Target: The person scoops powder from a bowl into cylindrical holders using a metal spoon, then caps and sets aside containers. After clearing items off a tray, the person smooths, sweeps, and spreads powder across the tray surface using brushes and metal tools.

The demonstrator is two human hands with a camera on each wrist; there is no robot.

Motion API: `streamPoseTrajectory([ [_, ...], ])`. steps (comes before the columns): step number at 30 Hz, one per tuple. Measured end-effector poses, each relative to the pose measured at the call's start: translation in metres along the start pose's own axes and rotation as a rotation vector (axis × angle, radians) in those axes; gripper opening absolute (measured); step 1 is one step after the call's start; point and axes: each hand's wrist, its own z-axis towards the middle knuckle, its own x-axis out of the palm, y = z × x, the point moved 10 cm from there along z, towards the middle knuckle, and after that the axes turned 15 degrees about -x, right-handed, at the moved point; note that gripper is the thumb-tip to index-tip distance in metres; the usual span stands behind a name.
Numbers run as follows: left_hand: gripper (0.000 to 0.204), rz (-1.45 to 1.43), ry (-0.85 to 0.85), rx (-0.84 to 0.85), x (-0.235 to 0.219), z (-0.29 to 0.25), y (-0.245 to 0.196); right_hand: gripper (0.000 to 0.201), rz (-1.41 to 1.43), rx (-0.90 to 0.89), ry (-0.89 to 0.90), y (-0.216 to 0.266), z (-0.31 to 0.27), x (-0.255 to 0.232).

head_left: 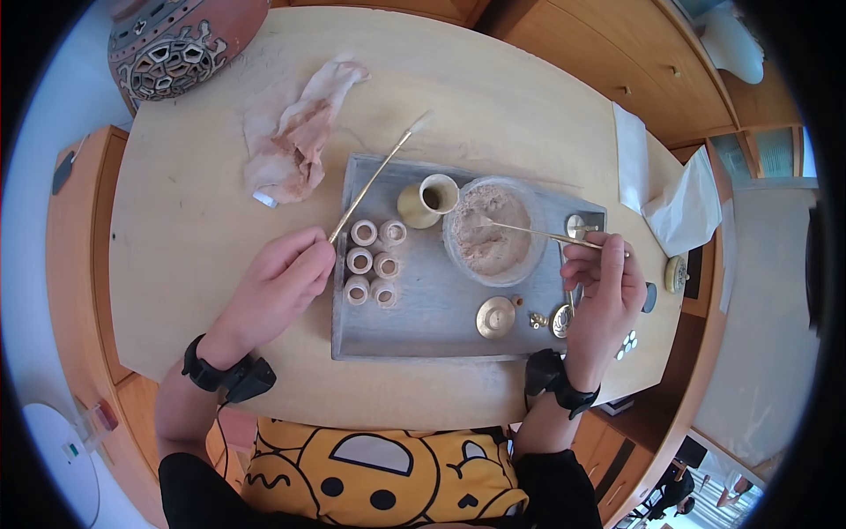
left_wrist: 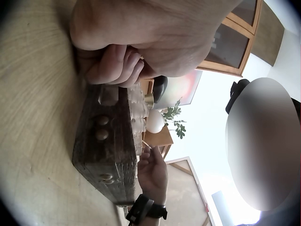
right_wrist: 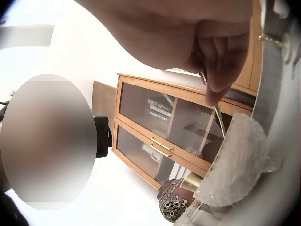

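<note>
In the head view my left hand (head_left: 282,280) rests at the tray's left edge and pinches a gold-handled brush (head_left: 370,183), its pale bristles pointing up and away. My right hand (head_left: 610,284) holds a thin gold tool (head_left: 539,233) between thumb and fingers, over the tray's right side. The tool's far end reaches into the brownish powder (head_left: 493,251) heaped in a round bowl (head_left: 451,249). From the right wrist, that bowl (right_wrist: 240,160) has a frosted, textured wall. Several small open jars (head_left: 359,261) stand in two columns near my left hand.
The grey wooden tray (head_left: 432,335) also carries a brass vase (head_left: 412,208), a brass disc (head_left: 495,317) and small brass pieces (head_left: 561,321). A stained cloth (head_left: 295,154) lies at the table's back left, below a large patterned pot (head_left: 181,57). White paper (head_left: 686,212) lies at right.
</note>
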Motion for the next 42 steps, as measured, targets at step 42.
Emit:
streamPoseTrajectory([
  [42, 0.028, 0.010, 0.031, 0.049, 0.001, 0.001, -0.001, 0.030, 0.146, -0.172, 0.067, 0.033, -0.015, 0.017],
])
